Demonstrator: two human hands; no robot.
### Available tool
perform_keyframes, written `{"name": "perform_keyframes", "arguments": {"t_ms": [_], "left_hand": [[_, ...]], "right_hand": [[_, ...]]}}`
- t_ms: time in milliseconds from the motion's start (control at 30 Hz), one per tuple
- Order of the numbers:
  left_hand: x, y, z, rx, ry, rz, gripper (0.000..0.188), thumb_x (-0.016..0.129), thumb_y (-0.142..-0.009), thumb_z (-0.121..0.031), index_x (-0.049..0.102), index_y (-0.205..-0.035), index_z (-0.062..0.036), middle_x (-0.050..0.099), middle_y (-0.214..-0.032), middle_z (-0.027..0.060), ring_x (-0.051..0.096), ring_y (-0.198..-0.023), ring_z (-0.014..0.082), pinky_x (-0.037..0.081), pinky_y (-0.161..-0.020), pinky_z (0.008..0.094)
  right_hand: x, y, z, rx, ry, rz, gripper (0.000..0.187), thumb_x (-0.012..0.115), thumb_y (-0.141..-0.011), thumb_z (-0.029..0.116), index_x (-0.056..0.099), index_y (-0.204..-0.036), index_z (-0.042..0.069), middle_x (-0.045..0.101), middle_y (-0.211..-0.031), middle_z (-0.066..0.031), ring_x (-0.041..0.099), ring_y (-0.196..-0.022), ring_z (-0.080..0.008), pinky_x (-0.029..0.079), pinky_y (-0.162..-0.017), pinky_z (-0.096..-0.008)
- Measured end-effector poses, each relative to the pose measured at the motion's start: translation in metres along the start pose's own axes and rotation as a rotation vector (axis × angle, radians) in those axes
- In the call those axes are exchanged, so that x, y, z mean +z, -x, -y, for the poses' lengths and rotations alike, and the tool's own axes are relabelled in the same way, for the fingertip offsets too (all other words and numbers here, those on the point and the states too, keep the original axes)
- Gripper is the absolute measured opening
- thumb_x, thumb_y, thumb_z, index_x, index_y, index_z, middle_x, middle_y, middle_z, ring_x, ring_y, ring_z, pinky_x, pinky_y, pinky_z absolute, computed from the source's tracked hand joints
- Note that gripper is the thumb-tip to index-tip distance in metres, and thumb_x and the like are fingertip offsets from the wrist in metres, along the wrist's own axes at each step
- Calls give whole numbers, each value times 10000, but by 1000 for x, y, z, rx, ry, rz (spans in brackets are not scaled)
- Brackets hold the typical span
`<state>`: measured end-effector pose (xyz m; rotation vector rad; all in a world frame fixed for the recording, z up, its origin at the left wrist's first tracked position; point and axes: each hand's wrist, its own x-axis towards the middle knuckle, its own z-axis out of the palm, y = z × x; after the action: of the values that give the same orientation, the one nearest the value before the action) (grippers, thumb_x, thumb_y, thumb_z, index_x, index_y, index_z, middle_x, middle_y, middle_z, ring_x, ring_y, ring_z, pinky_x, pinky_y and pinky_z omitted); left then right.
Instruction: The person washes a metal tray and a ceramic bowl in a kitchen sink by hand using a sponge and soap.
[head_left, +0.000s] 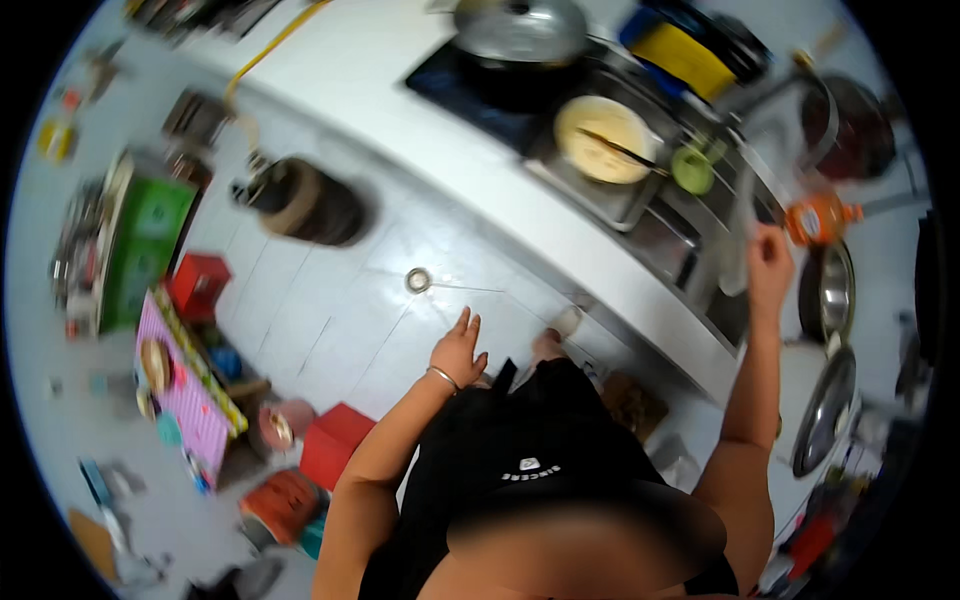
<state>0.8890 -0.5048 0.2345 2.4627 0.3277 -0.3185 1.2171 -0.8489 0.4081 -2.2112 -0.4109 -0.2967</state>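
My right hand point(770, 262) reaches over the counter at the right, fingers curled together in a pinch. Beside its fingertips is a pale, translucent long shape point(736, 245), smeared by motion; whether I hold it I cannot tell. Just beyond the hand is an orange bottle point(815, 218). My left hand point(458, 352) hangs over the floor in front of my body, empty, with its fingers apart and a bangle on the wrist. Farther along the counter, a bowl of pale yellow food point(607, 140) has a dark utensil point(618, 146) lying across it. Near it is a green cup point(692, 170).
A lidded pot point(520, 35) stands on the black stove point(450, 80). Metal pans point(828, 290) and a round lid point(825, 412) are to the right. A gas cylinder point(312, 200) stands on the floor, with red boxes point(335, 445) and a pink-topped table point(190, 400) at left.
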Motion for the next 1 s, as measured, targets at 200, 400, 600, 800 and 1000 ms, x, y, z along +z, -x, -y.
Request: {"name": "perform_keyframes", "arguments": {"t_ms": [200, 400, 600, 800, 1000], "left_hand": [[6, 184, 140, -559, -38, 126, 633, 649, -728, -263, 420, -1254, 3, 281, -1386, 290, 543, -1051, 382, 470, -880, 407], [22, 324, 215, -925, 138, 40, 499, 663, -733, -293, 506, -1089, 19, 392, -1279, 275, 568, -993, 368, 485, -845, 410], [26, 360, 259, -992, 318, -222, 526, 637, -757, -291, 488, -1139, 38, 341, -1329, 313, 515, -1083, 397, 445, -915, 381], [26, 412, 329, -1099, 406, -378, 581, 615, -774, -313, 470, -1223, 25, 358, -1348, 277, 438, -1189, 367, 357, -1011, 363], [128, 542, 313, -1735, 1019, -888, 517, 640, -762, -289, 536, -1172, 8, 612, -1064, 184, 609, -910, 275, 483, -803, 329]], "right_hand": [[72, 27, 102, -243, -213, 144, 95, 512, -852, 9, 546, -940, 2, 499, -861, 23, 463, -772, -47, 377, -709, -174], [213, 56, 234, -362, -292, 436, 89, 515, -861, 17, 542, -944, -3, 518, -881, 12, 478, -780, -53, 386, -729, -181], [399, 108, 351, -501, -347, 753, 53, 517, -811, -3, 531, -858, 18, 484, -790, 20, 477, -749, -68, 389, -703, -194], [607, 191, 447, -429, -499, 1076, 40, 543, -796, 20, 523, -779, 50, 470, -708, 41, 437, -653, -44, 361, -592, -189], [766, 356, 559, -540, -606, 1491, 75, 552, -793, 14, 504, -746, 47, 459, -677, 34, 427, -630, -41, 357, -562, -196]]}}
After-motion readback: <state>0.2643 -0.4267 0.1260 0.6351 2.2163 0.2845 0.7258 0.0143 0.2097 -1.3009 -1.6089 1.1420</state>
